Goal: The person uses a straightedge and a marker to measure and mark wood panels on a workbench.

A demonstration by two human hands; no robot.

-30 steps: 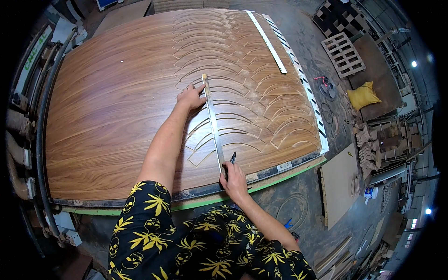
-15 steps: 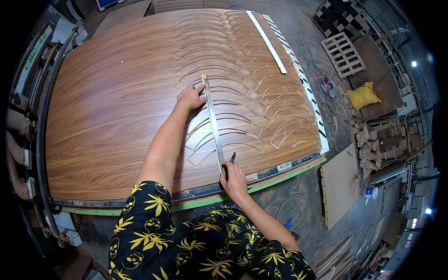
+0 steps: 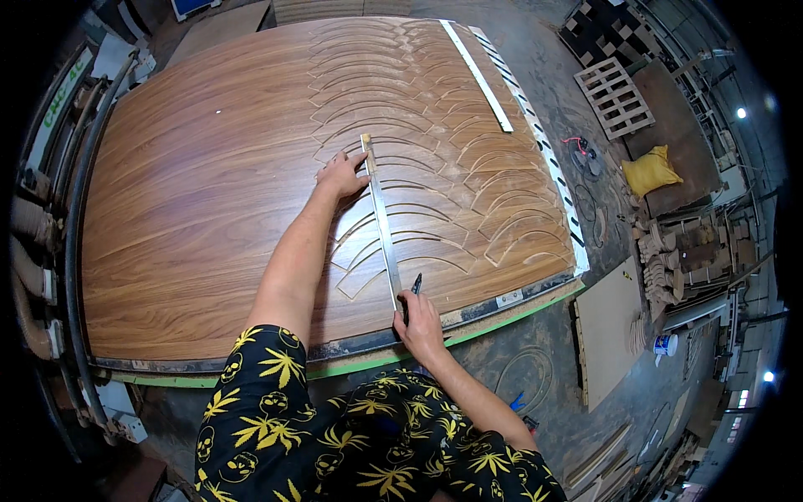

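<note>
A long, narrow metal straightedge (image 3: 381, 219) lies across the wood-grain panel (image 3: 192, 226), over several curved pieces cut into its surface. At the straightedge's far end, my left hand (image 3: 341, 173) rests on the panel with fingers spread, thumb and forefinger against the metal edge. By the near end, close to the panel's front edge, my right hand (image 3: 421, 329) is closed on a black marker pen (image 3: 417, 284) that points up and away from me. Those fingers also touch the end of the straightedge. The marker's lower part is hidden by the hand.
A white strip (image 3: 481, 77) lies on the panel's right side, beside a black-and-white striped edge (image 3: 548, 155). Machine rails and hoses (image 3: 79, 209) stand left. Rightward on the floor are a pallet (image 3: 615, 98), a yellow sack (image 3: 652, 171) and a leaning board (image 3: 608, 335).
</note>
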